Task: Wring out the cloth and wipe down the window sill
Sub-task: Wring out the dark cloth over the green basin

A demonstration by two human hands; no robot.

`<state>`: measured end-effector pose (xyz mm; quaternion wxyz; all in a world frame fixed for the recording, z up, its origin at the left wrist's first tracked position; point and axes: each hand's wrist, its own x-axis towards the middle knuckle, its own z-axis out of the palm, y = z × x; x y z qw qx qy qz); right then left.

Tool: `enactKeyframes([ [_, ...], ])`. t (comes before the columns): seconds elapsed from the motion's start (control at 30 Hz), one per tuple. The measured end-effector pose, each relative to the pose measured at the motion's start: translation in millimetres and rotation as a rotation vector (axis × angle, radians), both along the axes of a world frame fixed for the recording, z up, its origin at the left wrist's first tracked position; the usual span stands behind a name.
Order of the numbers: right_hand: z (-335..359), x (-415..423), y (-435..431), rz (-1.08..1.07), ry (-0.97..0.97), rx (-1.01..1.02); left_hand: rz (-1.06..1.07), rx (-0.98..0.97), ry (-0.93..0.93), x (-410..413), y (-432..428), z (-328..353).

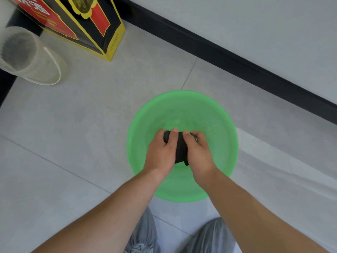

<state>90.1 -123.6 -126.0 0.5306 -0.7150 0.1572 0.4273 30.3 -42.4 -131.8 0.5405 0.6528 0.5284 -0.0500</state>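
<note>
Nothing printed here can be read with certainty. The black and yellow box (104, 36) has a line of small print and a small round mark on its yellow side, both too blurred to read. The red-faced box (52, 22) beside it shows yellow characters and a square code pattern, also illegible.

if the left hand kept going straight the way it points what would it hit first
The left hand grips the black cloth; past that, likely the far inner wall of the green basin, though depth is unclear.
</note>
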Motion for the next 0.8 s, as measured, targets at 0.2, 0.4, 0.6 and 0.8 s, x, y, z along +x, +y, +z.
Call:
enactKeyframes([
  [0.2, 12, 4, -13, -0.114, 0.091, 0.207, -0.064, -0.183, -0.163, -12, 1, 14],
  [0.4, 12, -7, 4, -0.014, -0.137, -0.001, -0.074, 0.029, -0.123, -3, -12, 20],
  [0.6, 10, -1, 10, -0.049, -0.104, 0.01, 0.045, 0.01, -0.184, 8, -16, 19],
  [0.8, 12, 3, 12, -0.047, -0.114, 0.05, 0.024, 0.004, -0.194, 6, -11, 13],
])
